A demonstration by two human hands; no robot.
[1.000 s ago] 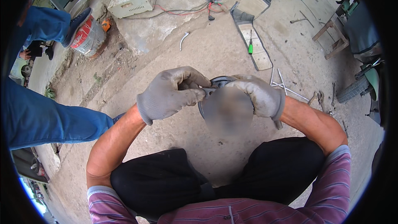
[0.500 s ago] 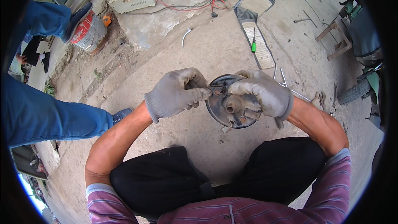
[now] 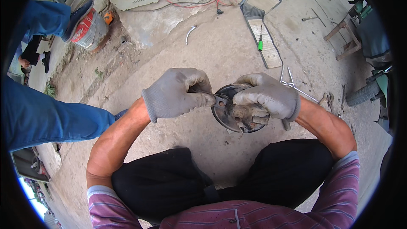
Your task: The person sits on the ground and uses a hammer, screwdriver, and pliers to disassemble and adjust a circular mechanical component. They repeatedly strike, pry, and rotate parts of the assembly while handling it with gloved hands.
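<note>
A round, dark, dirty brake plate [image 3: 229, 121] with a hub hole in its middle is held up in front of my knees. My gloved right hand [image 3: 269, 95] is closed around its upper right rim, the thumb lying over the face. At the plate's left edge my gloved left hand [image 3: 180, 93] pinches a small metal lever [image 3: 220, 102] with a hole in it. The lever's outer end is hidden between thumb and fingers, and I cannot tell whether it is fixed to the plate.
Ahead on the concrete lie a green-handled screwdriver [image 3: 260, 44] on a woven strap [image 3: 266, 55], a curved silver lever [image 3: 189, 34] and metal wrenches [image 3: 299, 89]. A person's blue-trousered leg [image 3: 59, 114] is close on my left, near a paint bucket [image 3: 93, 32]. A wooden stool [image 3: 344, 38] stands right.
The brake plate has tilted and dropped slightly, its lower edge nearer me. My left hand has shifted a little left, keeping its pinch; my right hand still grips the rim.
</note>
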